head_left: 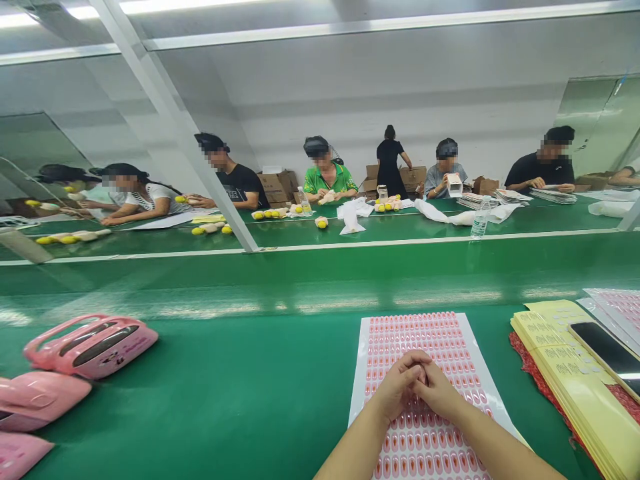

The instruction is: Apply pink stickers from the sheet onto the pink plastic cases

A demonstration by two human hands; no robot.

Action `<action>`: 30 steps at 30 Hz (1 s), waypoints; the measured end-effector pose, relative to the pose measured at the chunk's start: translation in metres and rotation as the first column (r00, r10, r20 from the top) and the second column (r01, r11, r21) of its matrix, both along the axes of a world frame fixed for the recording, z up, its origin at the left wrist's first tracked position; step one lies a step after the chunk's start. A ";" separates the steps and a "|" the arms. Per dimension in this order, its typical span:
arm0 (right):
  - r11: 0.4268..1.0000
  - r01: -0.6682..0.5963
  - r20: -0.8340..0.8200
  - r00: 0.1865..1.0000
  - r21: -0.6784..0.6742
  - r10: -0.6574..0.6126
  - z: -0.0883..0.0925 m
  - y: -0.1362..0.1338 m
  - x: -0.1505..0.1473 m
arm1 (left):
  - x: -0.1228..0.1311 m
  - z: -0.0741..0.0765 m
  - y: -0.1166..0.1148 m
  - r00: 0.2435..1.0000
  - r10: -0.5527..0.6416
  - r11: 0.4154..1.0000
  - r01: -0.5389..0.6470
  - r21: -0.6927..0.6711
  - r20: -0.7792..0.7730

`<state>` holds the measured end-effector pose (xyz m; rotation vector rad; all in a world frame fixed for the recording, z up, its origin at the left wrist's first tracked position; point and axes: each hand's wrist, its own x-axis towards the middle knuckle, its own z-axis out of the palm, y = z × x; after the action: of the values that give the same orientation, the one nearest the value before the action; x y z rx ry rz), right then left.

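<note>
The left hand (397, 388) and the right hand (441, 392) are meeting each other over the sticker sheet (430, 337). Both hands are narrow: the fingers are bending inward and the fingertips of the two hands are touching at one spot, just above the middle of the sheet. I cannot tell if a sticker is sitting between the fingertips, because the fingers are hiding that place. The two forearms are coming in from the lower edge and are crossing over the near part of the sheet.

The sticker sheet is lying flat on the green conveyor belt (225, 400), directly in front of the person and a little to the right of centre. It is white and is carrying many rows of small pink and red stickers.

To the right of it, a stack of yellow sheets (565, 380) is lying on a red cloth (525, 363), and a smartphone (607, 350) is resting on top of the stack with its dark screen up. A second sticker sheet (620, 305) is showing behind the phone. At the left edge, well apart from the hands, three pink toy cases (93, 345) are lying on the belt.

Across the belt, other people are sitting at a far table (400, 230) and are handling small yellow and cream toys (270, 214). A water bottle (480, 219) is standing upright there.
</note>
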<state>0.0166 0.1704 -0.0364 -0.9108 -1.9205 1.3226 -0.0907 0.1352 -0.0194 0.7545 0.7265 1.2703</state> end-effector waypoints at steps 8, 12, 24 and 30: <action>0.999 -0.014 -0.137 0.991 -0.036 0.009 0.003 0.004 -0.001 | 0.002 -0.002 0.002 0.999 -0.049 0.998 0.049 0.041 -0.015; 0.984 -0.011 -0.161 0.987 -0.175 -0.017 0.001 0.004 -0.001 | 0.002 -0.005 0.002 0.997 -0.067 0.997 0.069 0.031 -0.044; 0.986 0.036 -0.145 0.988 -0.163 -0.060 0.001 0.004 -0.001 | 0.003 0.002 -0.001 0.995 -0.054 0.998 0.055 0.012 -0.089; 0.980 0.070 -0.121 0.988 -0.188 -0.094 0.005 0.004 -0.002 | 0.003 -0.001 -0.001 0.994 -0.051 0.999 0.051 -0.002 -0.099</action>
<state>0.0142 0.1747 -0.0318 -0.9579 -1.6656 1.4898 -0.0873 0.1346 -0.0201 0.8353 0.7823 1.1936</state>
